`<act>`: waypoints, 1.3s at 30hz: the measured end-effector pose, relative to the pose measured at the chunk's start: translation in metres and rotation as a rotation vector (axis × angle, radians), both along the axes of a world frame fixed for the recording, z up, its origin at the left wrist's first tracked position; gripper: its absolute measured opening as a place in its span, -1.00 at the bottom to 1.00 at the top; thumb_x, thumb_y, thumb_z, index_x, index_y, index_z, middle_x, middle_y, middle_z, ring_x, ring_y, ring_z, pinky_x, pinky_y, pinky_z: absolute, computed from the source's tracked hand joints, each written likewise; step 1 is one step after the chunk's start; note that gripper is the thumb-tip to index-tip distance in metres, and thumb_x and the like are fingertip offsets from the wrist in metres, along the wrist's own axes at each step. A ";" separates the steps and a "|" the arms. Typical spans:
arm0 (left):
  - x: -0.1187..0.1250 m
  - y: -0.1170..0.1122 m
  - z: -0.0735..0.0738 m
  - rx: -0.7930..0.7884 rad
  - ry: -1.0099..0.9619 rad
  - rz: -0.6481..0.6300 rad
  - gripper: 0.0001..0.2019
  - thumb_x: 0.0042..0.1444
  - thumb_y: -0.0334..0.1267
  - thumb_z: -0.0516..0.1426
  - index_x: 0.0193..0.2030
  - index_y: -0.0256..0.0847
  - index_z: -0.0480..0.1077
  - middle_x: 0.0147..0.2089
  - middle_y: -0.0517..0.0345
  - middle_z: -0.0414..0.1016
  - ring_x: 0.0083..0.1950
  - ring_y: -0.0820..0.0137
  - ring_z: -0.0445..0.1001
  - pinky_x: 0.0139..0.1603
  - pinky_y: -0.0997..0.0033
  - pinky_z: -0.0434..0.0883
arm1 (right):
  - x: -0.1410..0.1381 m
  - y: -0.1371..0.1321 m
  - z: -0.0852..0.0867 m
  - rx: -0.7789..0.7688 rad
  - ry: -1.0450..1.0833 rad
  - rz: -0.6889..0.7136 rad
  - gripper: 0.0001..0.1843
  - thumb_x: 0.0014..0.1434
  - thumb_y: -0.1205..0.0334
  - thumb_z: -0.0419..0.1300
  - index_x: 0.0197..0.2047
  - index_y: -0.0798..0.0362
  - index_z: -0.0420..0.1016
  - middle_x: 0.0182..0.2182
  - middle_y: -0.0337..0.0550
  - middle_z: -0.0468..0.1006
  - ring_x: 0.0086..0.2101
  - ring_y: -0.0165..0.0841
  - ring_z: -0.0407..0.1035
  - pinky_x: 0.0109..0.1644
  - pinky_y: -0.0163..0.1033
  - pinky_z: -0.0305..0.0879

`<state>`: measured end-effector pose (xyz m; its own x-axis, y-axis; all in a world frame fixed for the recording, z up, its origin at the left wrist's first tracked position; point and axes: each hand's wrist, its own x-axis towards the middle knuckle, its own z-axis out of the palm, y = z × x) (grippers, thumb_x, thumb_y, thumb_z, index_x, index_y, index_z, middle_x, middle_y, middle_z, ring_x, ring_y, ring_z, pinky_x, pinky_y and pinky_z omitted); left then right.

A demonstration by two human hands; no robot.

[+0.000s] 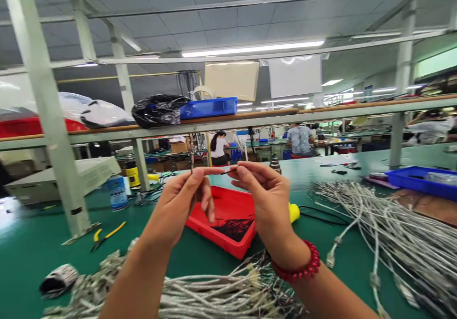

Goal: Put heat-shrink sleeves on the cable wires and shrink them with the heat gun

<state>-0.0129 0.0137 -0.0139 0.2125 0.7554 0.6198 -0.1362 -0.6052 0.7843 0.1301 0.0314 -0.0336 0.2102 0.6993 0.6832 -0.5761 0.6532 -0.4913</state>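
Raised over a red tray [228, 244], my two hands meet fingertip to fingertip. My right hand [266, 193] pinches a thin black piece of tubing [230, 170] between thumb and fingers. The extended index finger of my left hand [187, 193] touches the other end of that piece. A thin dark strand [192, 161] stands up from the left thumb and finger pinch; its kind is too small to tell. Short black tubing pieces [233, 228] lie loose in the tray. Below my hands spreads a bundle of whitish cables [207, 293].
A larger pile of white cables [385, 228] lies at right, near a blue tray [421, 178]. Yellow-handled pliers [107, 235], a tape roll [59, 280] and a blue can [117, 193] are at left. Shelf posts [53, 119] rise from the bench. People sit farther back.
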 end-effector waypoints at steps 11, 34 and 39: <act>0.007 0.003 -0.002 -0.015 -0.024 0.020 -0.68 0.25 -0.01 0.12 -0.12 -0.26 0.44 -0.63 0.34 0.19 -0.66 0.51 0.35 -0.62 0.59 0.37 | 0.001 -0.005 0.002 0.042 -0.033 0.010 -0.84 -0.11 0.24 0.47 -0.43 0.01 0.59 -0.50 -0.25 0.63 -0.41 -0.36 0.57 -0.30 -0.35 0.55; -0.001 -0.002 -0.002 -0.001 0.646 0.439 -0.62 0.20 0.09 0.08 -0.02 -0.13 0.37 -0.27 0.10 0.55 -0.26 0.27 0.47 -0.34 0.47 0.31 | 0.004 0.013 -0.003 0.028 -0.140 -0.092 -0.81 -0.09 0.19 0.46 -0.41 0.03 0.57 -0.46 -0.22 0.63 -0.49 -0.37 0.53 -0.39 -0.32 0.49; -0.004 0.000 -0.001 0.099 0.719 0.456 -0.61 0.25 0.08 0.00 -0.42 -0.18 0.33 -0.60 0.22 0.35 -0.56 0.42 0.27 -0.50 0.50 0.17 | 0.003 0.009 -0.005 0.111 -0.260 -0.193 -0.87 -0.02 0.17 0.42 -0.39 0.01 0.60 -0.44 -0.18 0.64 -0.43 -0.30 0.56 -0.31 -0.24 0.54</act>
